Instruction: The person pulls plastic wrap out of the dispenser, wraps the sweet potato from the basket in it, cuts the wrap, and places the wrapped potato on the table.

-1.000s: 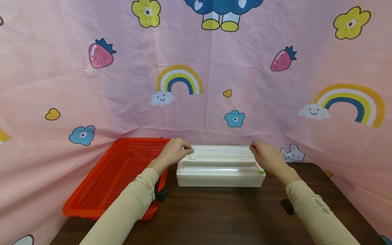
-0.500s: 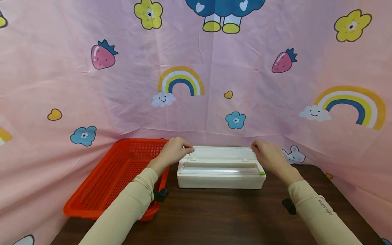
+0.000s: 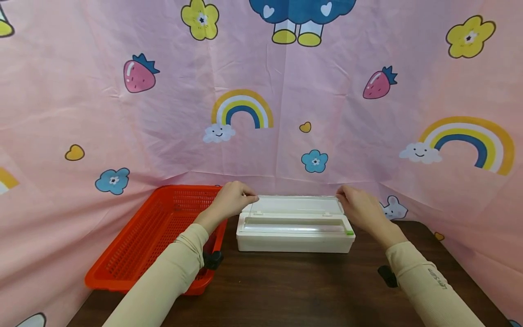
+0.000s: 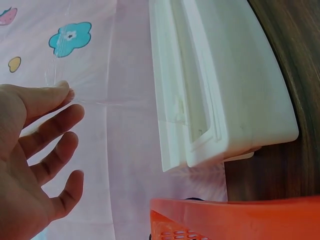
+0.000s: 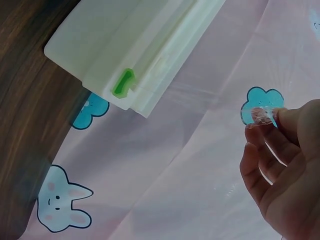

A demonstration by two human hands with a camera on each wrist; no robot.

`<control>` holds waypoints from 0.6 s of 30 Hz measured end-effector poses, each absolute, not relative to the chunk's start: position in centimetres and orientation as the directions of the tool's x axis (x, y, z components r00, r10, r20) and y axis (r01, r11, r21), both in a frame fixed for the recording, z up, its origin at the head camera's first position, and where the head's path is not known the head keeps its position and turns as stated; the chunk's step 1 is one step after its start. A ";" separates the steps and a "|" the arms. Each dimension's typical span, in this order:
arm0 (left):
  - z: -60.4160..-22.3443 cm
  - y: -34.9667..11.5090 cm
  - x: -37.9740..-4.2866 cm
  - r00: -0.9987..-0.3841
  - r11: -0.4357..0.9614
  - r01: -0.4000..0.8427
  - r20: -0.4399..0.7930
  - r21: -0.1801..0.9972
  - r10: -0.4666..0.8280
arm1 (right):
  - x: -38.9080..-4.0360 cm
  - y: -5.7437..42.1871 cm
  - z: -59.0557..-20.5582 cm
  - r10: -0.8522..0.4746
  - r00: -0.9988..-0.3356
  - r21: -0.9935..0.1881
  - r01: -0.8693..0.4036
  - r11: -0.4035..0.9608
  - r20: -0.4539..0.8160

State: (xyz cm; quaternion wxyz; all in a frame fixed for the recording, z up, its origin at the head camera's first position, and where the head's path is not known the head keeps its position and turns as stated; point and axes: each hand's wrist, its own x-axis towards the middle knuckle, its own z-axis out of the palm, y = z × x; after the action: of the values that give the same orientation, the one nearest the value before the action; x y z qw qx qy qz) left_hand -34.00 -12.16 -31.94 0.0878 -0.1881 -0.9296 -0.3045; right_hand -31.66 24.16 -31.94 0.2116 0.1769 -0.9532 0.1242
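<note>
A white cling film dispenser [image 3: 294,245] stands on the table with its lid [image 3: 296,206] raised at the back and the roll [image 3: 294,227] showing inside. Above it, both hands stretch a clear sheet of cling film [image 5: 262,116] between them. My left hand [image 3: 230,199] pinches the film's left corner between thumb and index finger; in the left wrist view its other fingers [image 4: 56,157] are spread and loosely bent. The right corner, bunched up, is pinched by my right hand [image 3: 359,206]. A green slider [image 5: 123,83] sits at the dispenser's right end.
A red plastic basket [image 3: 108,285] stands left of the dispenser, under my left forearm. The dark wooden table [image 3: 286,290] extends in front. Behind hangs a pink printed cloth [image 3: 171,136], close to the dispenser's back.
The head view has tilted slightly upward. Both hands have risen very slightly relative to the dispenser, still pinching the film. The dispenser stays in place.
</note>
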 end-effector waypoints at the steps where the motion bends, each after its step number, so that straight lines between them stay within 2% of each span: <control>1: -31.9 -12.2 -34.0 -0.917 0.739 0.397 0.272 0.544 0.292 | -31.7 24.1 -31.9 -0.282 -0.850 -0.164 -0.387 0.907 0.445; 6: -31.9 -12.3 -34.0 -0.925 0.716 0.379 0.262 0.586 0.276 | -31.7 23.9 -31.8 -0.275 -0.850 -0.173 -0.385 0.907 0.450; 18: -31.5 -12.4 -34.1 -0.893 0.697 0.447 0.326 0.561 0.311 | -31.2 24.0 -30.8 -0.272 -0.869 -0.203 -0.379 0.903 0.412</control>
State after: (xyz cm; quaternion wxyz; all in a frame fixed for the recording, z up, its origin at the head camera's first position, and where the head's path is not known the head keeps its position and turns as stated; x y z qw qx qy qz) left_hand -34.07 -12.36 -31.46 0.1033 -0.2069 -0.9154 -0.3296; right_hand -31.15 24.03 -30.83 0.1906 0.1701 -0.9566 0.1398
